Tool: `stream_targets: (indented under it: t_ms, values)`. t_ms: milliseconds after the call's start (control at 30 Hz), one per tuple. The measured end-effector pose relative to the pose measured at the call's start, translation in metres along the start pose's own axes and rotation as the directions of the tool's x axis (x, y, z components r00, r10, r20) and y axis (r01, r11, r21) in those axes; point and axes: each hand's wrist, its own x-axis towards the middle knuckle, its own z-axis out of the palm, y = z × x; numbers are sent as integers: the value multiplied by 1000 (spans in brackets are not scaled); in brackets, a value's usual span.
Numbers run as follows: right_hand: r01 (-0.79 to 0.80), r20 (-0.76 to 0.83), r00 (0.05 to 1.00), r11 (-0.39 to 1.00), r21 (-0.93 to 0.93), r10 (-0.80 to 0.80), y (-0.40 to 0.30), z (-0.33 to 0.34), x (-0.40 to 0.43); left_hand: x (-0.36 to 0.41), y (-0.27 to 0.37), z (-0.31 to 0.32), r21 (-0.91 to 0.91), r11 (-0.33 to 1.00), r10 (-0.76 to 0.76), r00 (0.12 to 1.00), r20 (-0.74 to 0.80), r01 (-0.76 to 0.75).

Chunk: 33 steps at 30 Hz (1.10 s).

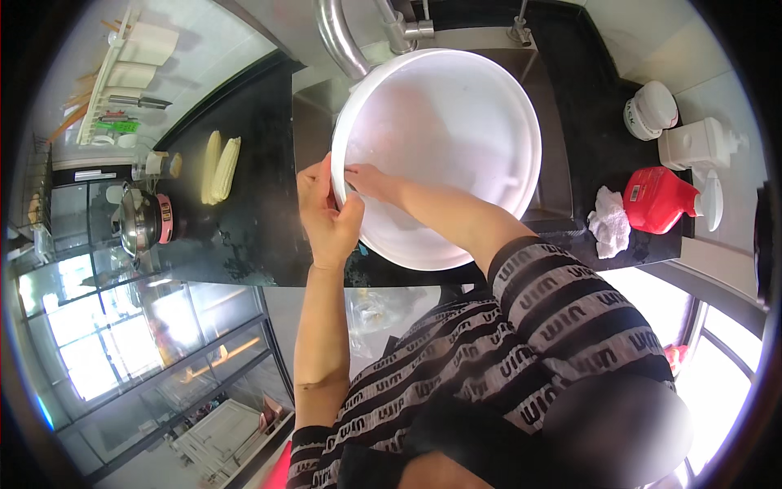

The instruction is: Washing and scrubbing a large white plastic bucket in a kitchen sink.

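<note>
A large round white basin point(452, 128) is tilted over the sink, its inside facing me. My left hand point(330, 211) grips the basin's left rim, with fingers along the outside and the thumb by the edge. Inside the basin, my right hand point(369, 181) reaches across to the inner wall close to the left hand. Its fingertips meet the wall near the rim; whether they hold anything small is hidden. Behind the basin is the stainless steel sink point(553, 147), mostly covered. The curved metal faucet spout point(343, 40) comes down by the basin's upper left rim.
Two peeled corn cobs point(220, 168) lie on the black countertop point(263, 238) at left. Farther left stands a lidded metal pot point(137, 217). On the right are a crumpled white cloth point(609, 223), a red bottle point(657, 198), a white pump bottle point(696, 143) and a white jar point(650, 110).
</note>
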Motion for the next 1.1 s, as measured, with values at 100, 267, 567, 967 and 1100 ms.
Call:
stream_targets:
  t_ms: [100,267,567,967,1100]
  values:
    - [454,291,884,525,-720,-366,84,-35,25,3,5,7,23,999,36,999,1,-36]
    - [271,288,933,104,-957,216,83,-73,-3,1,-4,0,-7,1000,-19,999,-34,19]
    - [206,-198,960,978,33,-195,-34,-3,-136,7,-7,12,-34,995,88,994,-66,-90]
    - [176,98,971,379,-908,-217,75,-98,-131,-51,-9,10,-39,961,-266,954,141,273]
    - [218,89,972,686,-694,-220,45,-63,-121,-92,-24,51,-303,879,-369,928,57,369]
